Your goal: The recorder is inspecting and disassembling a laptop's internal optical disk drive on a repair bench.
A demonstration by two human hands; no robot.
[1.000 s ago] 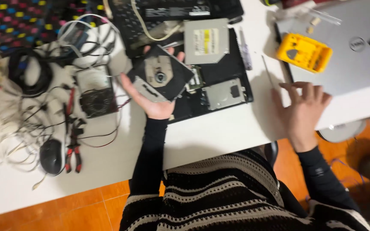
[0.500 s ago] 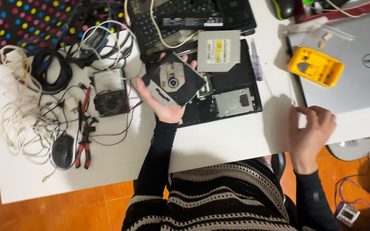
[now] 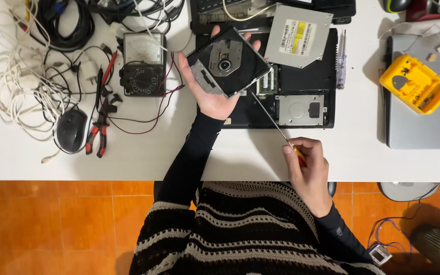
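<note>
Table (image 3: 143, 163): white top spreading across the upper view, its near edge running straight.
Floor (image 3: 52, 229): orange-red tiles with pale grout lines showing below the table.
Chair base (image 3: 406, 191): pale rounded foot peeking out under the table edge at right.
Light: even and bright, casting soft shadows on the tabletop.

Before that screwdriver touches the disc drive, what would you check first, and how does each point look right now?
1. Left hand supports the drive from below: ok.
2. Right hand has the screwdriver in a closed grip: ok.
3. Tip at the drive's edge: ok.
4. Tip seated in a screw: cannot tell.
5. Drive clear of the open laptop: ok.
6. Spare bits in the yellow case within reach: ok.
</note>
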